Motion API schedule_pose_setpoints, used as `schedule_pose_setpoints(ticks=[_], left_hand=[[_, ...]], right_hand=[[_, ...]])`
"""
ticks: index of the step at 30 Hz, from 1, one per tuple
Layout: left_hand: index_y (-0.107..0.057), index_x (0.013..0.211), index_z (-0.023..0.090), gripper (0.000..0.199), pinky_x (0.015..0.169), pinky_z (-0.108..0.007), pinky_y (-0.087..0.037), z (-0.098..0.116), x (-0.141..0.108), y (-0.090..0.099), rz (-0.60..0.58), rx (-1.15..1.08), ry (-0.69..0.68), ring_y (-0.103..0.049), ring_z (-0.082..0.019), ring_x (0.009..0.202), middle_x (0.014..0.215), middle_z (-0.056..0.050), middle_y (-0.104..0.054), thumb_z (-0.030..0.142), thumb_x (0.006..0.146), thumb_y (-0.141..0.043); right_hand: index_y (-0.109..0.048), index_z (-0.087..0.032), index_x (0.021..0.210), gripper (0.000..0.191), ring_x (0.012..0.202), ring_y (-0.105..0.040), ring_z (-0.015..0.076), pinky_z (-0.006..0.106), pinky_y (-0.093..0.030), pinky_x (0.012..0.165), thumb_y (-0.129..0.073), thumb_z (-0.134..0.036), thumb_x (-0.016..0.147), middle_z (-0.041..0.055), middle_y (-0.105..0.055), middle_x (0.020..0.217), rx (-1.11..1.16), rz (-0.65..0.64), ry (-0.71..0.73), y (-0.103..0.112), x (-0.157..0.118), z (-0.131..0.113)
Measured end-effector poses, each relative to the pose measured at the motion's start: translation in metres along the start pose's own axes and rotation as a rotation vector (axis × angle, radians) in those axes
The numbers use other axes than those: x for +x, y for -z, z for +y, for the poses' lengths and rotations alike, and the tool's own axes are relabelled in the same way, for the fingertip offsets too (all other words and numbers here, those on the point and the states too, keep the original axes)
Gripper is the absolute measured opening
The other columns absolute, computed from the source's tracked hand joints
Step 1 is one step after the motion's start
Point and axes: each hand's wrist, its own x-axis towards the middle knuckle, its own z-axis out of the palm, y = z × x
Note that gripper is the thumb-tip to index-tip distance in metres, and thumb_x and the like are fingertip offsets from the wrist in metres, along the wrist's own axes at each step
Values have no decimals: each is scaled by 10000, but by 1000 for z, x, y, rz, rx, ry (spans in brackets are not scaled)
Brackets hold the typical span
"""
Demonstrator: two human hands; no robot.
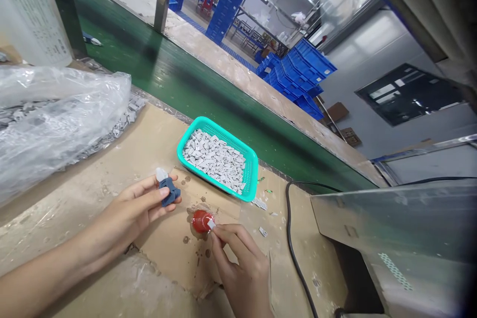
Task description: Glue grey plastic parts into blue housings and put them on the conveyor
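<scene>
Between the thumb and fingers of my left hand (139, 203) is a dark blue plastic part (169, 193) with a whitish translucent tip pointing up. My right hand (242, 258) pinches a small light grey plastic piece (211, 224) over a small red cup (201, 220). Whether the piece touches the cup's contents I cannot tell. Behind both hands sits a teal basket (254, 179) holding many small light grey pieces (214, 159). A loose grey piece (263, 231) lies on the table to the right of the cup.
At the left, a clear plastic bag (63, 114) lies over grey parts, with a large translucent jug (35, 20) behind it. A green conveyor belt (223, 109) runs beyond the basket. On the right, a black cable (292, 243) curves beside a metal housing (402, 228).
</scene>
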Motion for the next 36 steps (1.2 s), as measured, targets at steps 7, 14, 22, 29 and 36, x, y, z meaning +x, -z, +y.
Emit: schedule_pose_setpoints(ticks=[7, 14, 22, 29, 36], left_hand=[[-635, 975, 232, 252, 767, -137, -462, 1, -1, 2, -53, -7, 0, -562, -96, 816, 855, 4, -627, 219, 724, -609], [-590, 1077, 241, 351, 829, -163, -469, 2, 0, 3, -169, -101, 102, -603, -120, 872, 931, -14, -658, 144, 740, -583], [-621, 1009, 175, 260, 845, -232, -482, 0, -5, -2, -157, -111, 164, -598, -195, 944, 1035, -67, -639, 171, 755, -565], [-649, 882, 217, 217, 819, -184, -455, -2, -2, 3, -115, 7, 108, -603, -153, 901, 883, -8, -661, 177, 670, -662], [-598, 1007, 242, 329, 844, -258, -393, 0, -6, 3, -209, 289, 122, -574, -165, 920, 920, -20, -661, 227, 681, -639]], right_hand=[[-597, -165, 726, 130, 590, -568, 119, 202, -480, 523, -494, -99, 770, 43, -586, 669, -15, -19, -24, -1, 3, -2], [-603, -162, 760, 127, 602, -579, 123, 204, -482, 549, -512, -73, 758, 47, -589, 681, -44, -32, 11, 1, 2, -1], [-615, -229, 771, 194, 624, -602, 165, 274, -504, 562, -589, -55, 689, 38, -626, 716, -77, 225, 39, 17, 7, -16], [-620, -192, 793, 168, 658, -597, 150, 248, -498, 579, -571, -52, 716, 43, -617, 720, -1, 150, -38, 4, -2, -6], [-641, -189, 782, 152, 675, -597, 161, 257, -499, 584, -573, -68, 720, 54, -620, 734, 53, 110, -82, 4, -1, -3]])
